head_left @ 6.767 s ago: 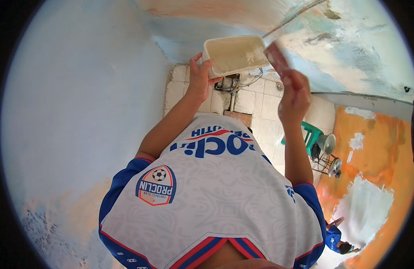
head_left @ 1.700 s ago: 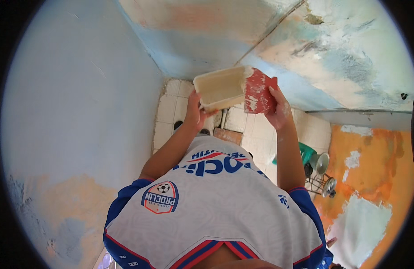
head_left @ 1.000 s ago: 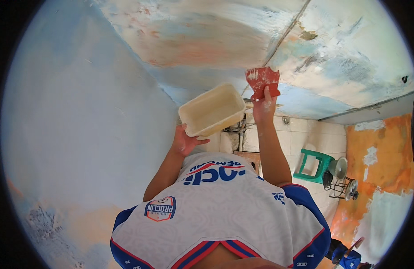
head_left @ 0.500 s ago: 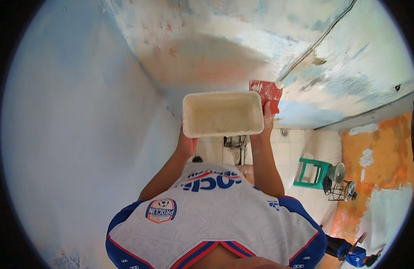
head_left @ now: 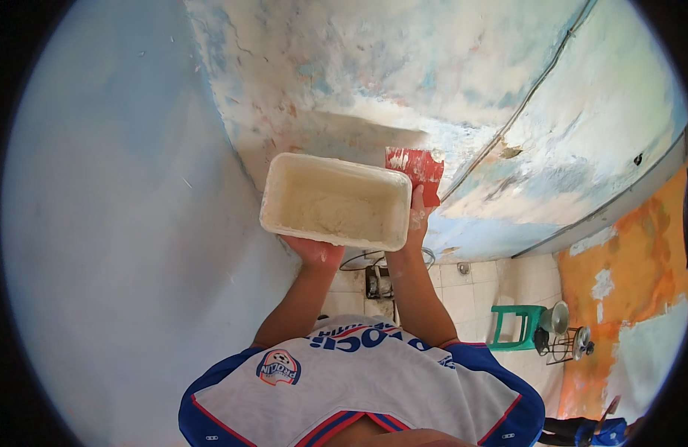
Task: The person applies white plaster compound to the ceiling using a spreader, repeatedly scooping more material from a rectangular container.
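Observation:
A rectangular off-white plastic tub [head_left: 336, 167], smeared inside with cream-coloured paste, is held up in front of my chest near the wall. Under its near left side lies my left hand [head_left: 319, 252], supporting it; the fingers are mostly hidden beneath. At the tub's right end my right hand [head_left: 418, 214] grips a red plastic scraper [head_left: 424, 177] whose far edge carries white paste. The thumb lies along the scraper, close against the tub's rim. Paste smears show on the right hand.
Patchy plastered wall [head_left: 344, 67] rises ahead, with a cable [head_left: 537, 86] running down it. A pale blue wall [head_left: 105, 223] stands at left. On the tiled floor at right are a green plastic stool [head_left: 517, 344] and a metal rack [head_left: 560, 346]. Another person [head_left: 601, 430] is at lower right.
The tub and red scraper have moved left, and the tub has tilted, its right end lower. My left hand has slid from the tub's left end to underneath its near side.

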Motion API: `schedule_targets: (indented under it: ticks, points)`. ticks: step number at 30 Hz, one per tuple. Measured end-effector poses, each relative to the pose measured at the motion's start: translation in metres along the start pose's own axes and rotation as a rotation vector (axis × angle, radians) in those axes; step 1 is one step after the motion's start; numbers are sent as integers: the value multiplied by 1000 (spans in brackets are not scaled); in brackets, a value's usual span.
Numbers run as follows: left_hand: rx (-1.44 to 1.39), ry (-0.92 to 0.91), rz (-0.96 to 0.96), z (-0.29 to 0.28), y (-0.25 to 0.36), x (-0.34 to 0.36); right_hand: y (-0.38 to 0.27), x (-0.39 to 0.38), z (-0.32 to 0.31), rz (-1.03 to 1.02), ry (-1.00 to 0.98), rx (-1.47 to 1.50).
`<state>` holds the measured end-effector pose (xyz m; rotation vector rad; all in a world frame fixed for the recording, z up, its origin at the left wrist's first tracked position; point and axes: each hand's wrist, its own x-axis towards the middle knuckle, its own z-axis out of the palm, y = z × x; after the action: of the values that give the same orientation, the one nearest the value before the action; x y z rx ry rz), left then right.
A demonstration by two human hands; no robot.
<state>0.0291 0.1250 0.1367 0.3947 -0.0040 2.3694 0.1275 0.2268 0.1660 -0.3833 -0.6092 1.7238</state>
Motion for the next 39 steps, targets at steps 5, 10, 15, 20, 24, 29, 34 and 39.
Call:
schedule_targets:
  ticks: [5, 10, 15, 20, 24, 29, 34, 39]
  points:
    - [2, 67, 72, 14, -19, -9, -11, 17, -14, 108, -101, -10]
    - [-15, 65, 124, 27, -45, -16, -17, 29, -37, 183, -134, 23]
    - [33, 71, 174, 26, -65, -24, -42, 27, -45, 312, -142, 123]
    - [62, 82, 110, 25, -66, -50, -78, 18, -53, 376, -88, 57]
    - [40, 323, 108, 1, -76, -91, -85, 30, -101, 443, -96, -2]
    - [61, 290, 132, -5, -85, -119, -103, 38, -141, 445, -64, -78]
    - [67, 363, 178, 11, -83, -145, -125, 46, -162, 480, -115, -81]
    - [31, 377, 165, 16, -77, -169, -132, 58, -148, 346, -198, -153]
